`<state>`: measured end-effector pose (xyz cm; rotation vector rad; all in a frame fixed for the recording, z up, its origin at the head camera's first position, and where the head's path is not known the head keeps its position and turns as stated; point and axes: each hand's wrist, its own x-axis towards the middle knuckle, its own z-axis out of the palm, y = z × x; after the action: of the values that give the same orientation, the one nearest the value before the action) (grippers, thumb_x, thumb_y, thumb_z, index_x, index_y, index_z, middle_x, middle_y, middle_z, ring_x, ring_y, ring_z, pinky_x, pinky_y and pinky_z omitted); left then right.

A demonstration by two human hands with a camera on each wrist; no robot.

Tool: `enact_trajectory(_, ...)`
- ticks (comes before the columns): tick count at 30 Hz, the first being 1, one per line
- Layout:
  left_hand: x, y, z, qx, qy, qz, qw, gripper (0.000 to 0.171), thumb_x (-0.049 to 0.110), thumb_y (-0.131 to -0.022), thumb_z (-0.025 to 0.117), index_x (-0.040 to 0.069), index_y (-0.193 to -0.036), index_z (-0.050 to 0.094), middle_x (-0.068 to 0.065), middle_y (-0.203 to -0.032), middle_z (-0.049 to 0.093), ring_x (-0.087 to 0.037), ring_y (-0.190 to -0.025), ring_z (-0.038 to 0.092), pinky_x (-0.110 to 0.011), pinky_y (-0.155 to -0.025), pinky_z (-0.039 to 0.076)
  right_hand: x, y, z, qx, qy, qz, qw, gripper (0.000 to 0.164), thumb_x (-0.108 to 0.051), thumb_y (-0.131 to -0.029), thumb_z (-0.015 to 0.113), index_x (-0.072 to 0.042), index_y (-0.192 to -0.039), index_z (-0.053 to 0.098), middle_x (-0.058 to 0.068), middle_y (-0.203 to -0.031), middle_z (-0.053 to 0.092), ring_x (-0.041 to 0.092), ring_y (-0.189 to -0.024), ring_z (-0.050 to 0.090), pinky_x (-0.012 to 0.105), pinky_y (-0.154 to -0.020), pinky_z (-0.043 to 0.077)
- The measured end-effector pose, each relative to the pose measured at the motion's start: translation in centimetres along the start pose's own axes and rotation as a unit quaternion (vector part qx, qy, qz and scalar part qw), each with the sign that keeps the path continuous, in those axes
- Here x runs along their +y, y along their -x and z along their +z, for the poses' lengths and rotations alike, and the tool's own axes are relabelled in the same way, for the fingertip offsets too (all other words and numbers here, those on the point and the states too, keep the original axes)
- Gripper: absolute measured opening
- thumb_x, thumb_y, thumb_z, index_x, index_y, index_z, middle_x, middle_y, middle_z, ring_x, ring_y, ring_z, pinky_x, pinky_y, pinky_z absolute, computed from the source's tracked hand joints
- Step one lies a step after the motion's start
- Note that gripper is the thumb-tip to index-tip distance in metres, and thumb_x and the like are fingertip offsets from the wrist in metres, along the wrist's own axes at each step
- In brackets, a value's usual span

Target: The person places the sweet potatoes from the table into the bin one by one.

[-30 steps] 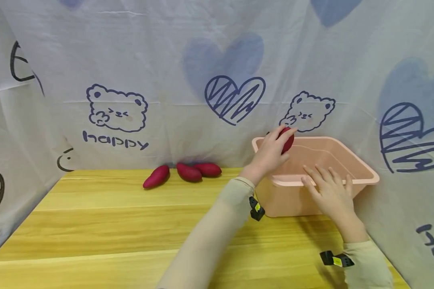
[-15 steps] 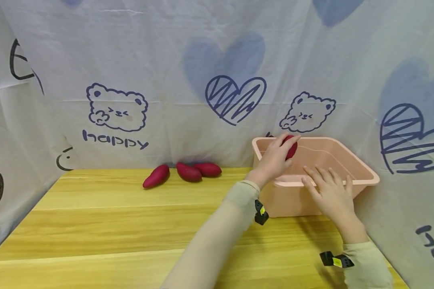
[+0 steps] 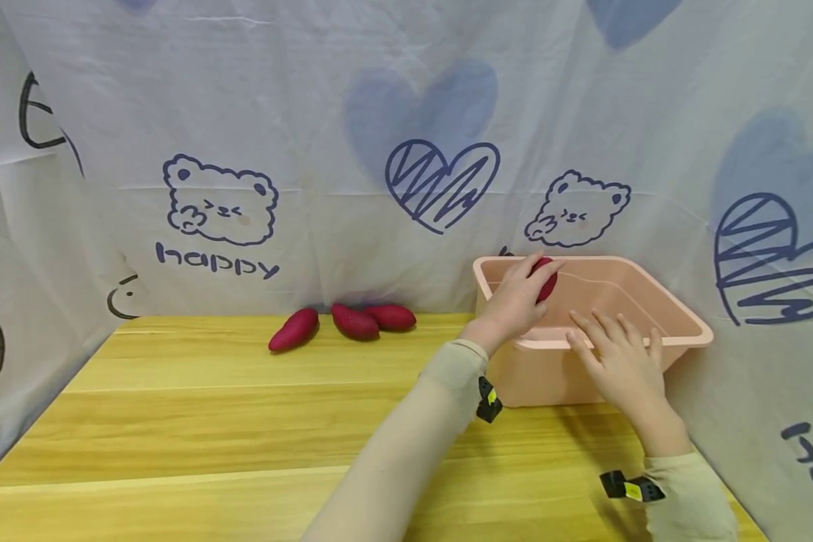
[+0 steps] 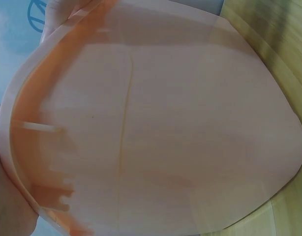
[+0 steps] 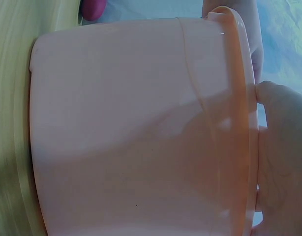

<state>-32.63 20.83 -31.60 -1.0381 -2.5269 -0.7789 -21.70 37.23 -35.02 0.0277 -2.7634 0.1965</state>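
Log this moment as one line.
Left hand: grips sweet potato over pink tub | Right hand: rests on tub's near rim | Wood-grain tabletop: three more sweet potatoes near back edge

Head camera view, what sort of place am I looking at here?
Probably a screened-off tabletop work area, maybe indoors: printed sheeting hangs behind and beside a wood-grain tabletop, which bears a pink tub and loose reddish sweet potatoes.

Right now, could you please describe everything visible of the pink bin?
The bin looks like pink plastic, with a flared rim, tapering sides and a line along its walls. It stands upright, open at the top, on the table, at the right. The right hand touches its near rim; whether the left hand, over its left end, touches it is unclear.
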Motion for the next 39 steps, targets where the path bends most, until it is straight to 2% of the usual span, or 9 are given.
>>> enact_trajectory(6,0.08,0.03,0.03,-0.015,-0.004,-0.013,0.9998,0.064,0.02,-0.094,0.063,0.029,-0.151,0.034,-0.003,-0.161,0.024,-0.022,-0.143,0.035,-0.033,-0.112,0.04,0.03,-0.07,0.05,-0.001,0.001,0.002,1.0,0.061,-0.06,-0.1,0.025,-0.026,-0.15,0.038,0.02,-0.154,0.035,0.05,-0.139,0.024,0.076,-0.107,0.001)
enact_trajectory(17,0.03,0.06,-0.11,-0.019,0.0,-0.016,0.9997,0.065,0.021,-0.094,0.064,0.03,-0.151,0.034,-0.002,-0.161,0.025,-0.022,-0.144,0.034,-0.034,-0.113,0.039,0.02,-0.13,0.04,-0.003,0.001,0.002,1.0,0.061,-0.059,-0.101,0.025,-0.026,-0.15,0.038,0.019,-0.154,0.035,0.05,-0.139,0.024,0.076,-0.107,0.002)
enact_trajectory(24,-0.08,0.25,-0.18,-0.01,-0.002,0.003,0.9999,0.066,0.018,-0.093,0.065,0.026,-0.151,0.034,-0.004,-0.161,0.026,-0.022,-0.146,0.032,-0.035,-0.119,0.029,0.09,-0.13,0.06,0.004,-0.003,-0.003,1.0,0.059,-0.058,-0.102,0.024,-0.025,-0.149,0.039,0.018,-0.153,0.036,0.05,-0.138,0.025,0.077,-0.107,0.003)
enact_trajectory(34,-0.25,0.52,-0.33,-0.004,-0.007,0.006,0.9999,0.065,0.02,-0.094,0.065,0.026,-0.151,0.034,-0.005,-0.159,0.029,-0.022,-0.146,0.032,-0.035,-0.119,0.03,-0.07,-0.27,0.07,0.005,-0.001,-0.009,1.0,0.059,-0.058,-0.102,0.025,-0.025,-0.148,0.04,0.018,-0.153,0.037,0.05,-0.138,0.026,0.077,-0.106,0.003)
enact_trajectory(39,-0.18,0.93,-0.38,0.0,-0.03,0.023,0.9993,0.063,0.022,-0.095,0.062,0.027,-0.151,0.033,-0.006,-0.158,0.031,-0.022,-0.145,0.033,-0.034,-0.118,0.03,0.12,-0.17,0.12,0.006,0.003,-0.008,1.0,0.058,-0.057,-0.102,0.025,-0.027,-0.149,0.039,0.018,-0.153,0.038,0.05,-0.138,0.028,0.076,-0.106,0.004)
